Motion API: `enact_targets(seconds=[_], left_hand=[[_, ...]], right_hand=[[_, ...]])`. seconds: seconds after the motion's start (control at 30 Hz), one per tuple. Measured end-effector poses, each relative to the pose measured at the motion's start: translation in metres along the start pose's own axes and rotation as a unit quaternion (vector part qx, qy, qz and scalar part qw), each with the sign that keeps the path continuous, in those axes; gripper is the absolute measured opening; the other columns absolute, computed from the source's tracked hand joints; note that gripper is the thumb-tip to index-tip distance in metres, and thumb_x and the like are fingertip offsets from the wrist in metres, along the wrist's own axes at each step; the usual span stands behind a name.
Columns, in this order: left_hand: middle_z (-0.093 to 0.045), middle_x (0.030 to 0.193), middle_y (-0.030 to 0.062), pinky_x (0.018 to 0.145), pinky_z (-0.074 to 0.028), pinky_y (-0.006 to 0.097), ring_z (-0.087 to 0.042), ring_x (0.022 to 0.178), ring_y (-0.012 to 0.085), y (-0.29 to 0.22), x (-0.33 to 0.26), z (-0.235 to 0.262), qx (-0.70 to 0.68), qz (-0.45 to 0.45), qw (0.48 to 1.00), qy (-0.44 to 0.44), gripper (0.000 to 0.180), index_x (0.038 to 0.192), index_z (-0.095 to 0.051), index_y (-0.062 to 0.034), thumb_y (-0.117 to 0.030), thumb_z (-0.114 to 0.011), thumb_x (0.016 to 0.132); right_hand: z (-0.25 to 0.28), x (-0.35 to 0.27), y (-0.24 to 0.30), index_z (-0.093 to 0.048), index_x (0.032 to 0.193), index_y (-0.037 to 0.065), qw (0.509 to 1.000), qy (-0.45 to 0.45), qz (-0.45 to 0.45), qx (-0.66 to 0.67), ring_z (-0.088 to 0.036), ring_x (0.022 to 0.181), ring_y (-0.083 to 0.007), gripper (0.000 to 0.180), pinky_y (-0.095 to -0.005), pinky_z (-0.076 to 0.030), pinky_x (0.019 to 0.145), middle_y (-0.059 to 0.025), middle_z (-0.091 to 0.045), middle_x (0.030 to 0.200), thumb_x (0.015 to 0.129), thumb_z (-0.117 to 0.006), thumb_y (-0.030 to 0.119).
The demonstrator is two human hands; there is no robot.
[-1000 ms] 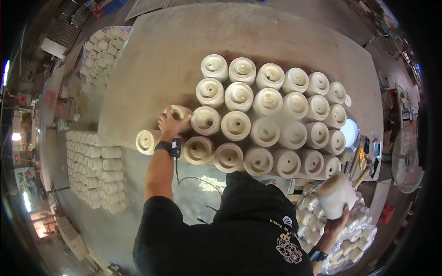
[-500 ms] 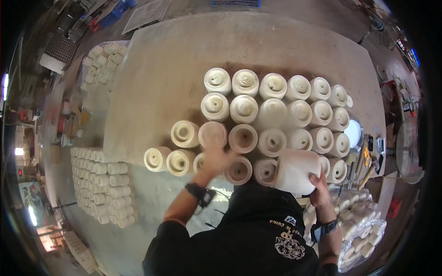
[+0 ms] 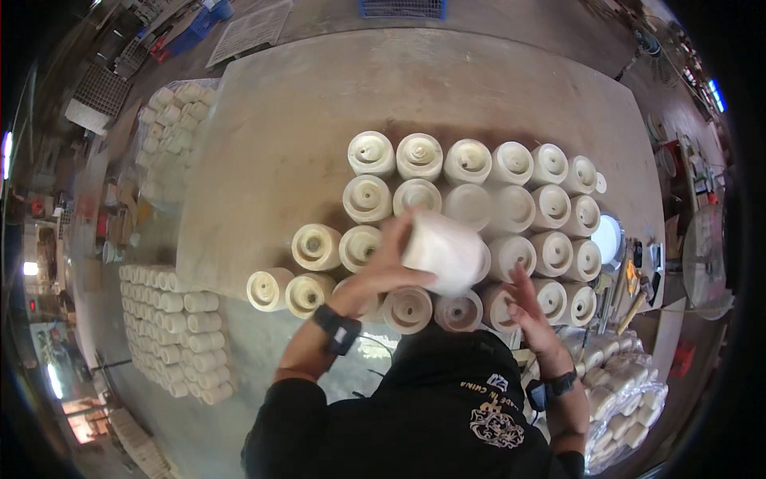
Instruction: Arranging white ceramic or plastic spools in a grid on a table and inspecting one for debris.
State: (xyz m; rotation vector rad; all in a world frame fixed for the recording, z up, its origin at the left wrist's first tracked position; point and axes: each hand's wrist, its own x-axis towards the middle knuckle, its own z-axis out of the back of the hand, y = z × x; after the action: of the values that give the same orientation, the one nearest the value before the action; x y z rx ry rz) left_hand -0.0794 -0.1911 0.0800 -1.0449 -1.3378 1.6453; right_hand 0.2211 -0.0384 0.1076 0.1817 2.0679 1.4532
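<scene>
My left hand (image 3: 389, 270) grips one end of a whitish, plaster-like cylinder (image 3: 445, 254), which lies tilted on its side above the rows. Its fingers are at the top and the thumb is underneath. My right hand (image 3: 531, 315) is open just to the right of it, fingers apart and holding nothing. Rows of similar cylinders stand upright below and around both hands, most showing a round recess with a small hole, such as the front-row cylinder (image 3: 408, 309). The raised cylinder hides part of the rows behind it.
The cylinders stand on a large brownish board (image 3: 279, 128). At its right are a white round dish (image 3: 606, 238) and a hammer (image 3: 634, 313). Stacked cylinders (image 3: 179, 335) are at lower left, and plastic-wrapped ones (image 3: 622, 391) at lower right.
The cylinder has moved left and away from me, passing from my right hand into my left. My right hand has let go and opened.
</scene>
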Motion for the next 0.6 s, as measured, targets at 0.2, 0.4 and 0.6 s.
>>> enact_targets(seconds=[0.2,0.4,0.6], left_hand=[[-0.032,0.142,0.028,0.111,-0.031,0.054,-0.032,0.132,0.0464,0.002,0.016,0.104,0.465,0.099,0.825,-0.306,0.115,0.153,-0.031,-0.02,-0.032,-0.093,0.056],[-0.026,0.147,0.0284,0.11,-0.029,0.059,-0.028,0.133,0.0484,0.084,0.038,0.166,0.512,0.175,0.769,-0.34,0.118,0.154,-0.028,-0.0243,-0.035,-0.091,0.056],[-0.053,0.137,0.0224,0.101,-0.045,0.049,-0.055,0.121,0.0401,0.143,0.065,0.168,0.321,0.121,0.924,-0.172,0.08,0.136,-0.056,-0.0072,-0.046,-0.083,0.071]], right_hand=[[0.103,-0.082,-0.046,-0.046,0.145,0.003,0.955,-0.281,-0.072,-0.07,-0.055,0.122,-0.0222,0.06,-0.0366,-0.041,0.104,-0.0133,-0.055,0.138,0.097,-0.06,0.038],[0.185,-0.201,-0.136,-0.05,0.14,0.008,0.902,-0.403,-0.156,0.012,-0.062,0.107,-0.0195,0.061,-0.0334,-0.048,0.089,-0.0085,-0.062,0.128,0.095,-0.061,0.047],[0.171,-0.318,-0.182,-0.05,0.138,0.005,0.832,-0.523,-0.168,0.078,-0.063,0.101,-0.0198,0.051,-0.0322,-0.051,0.083,-0.0122,-0.061,0.129,0.101,-0.052,0.04]])
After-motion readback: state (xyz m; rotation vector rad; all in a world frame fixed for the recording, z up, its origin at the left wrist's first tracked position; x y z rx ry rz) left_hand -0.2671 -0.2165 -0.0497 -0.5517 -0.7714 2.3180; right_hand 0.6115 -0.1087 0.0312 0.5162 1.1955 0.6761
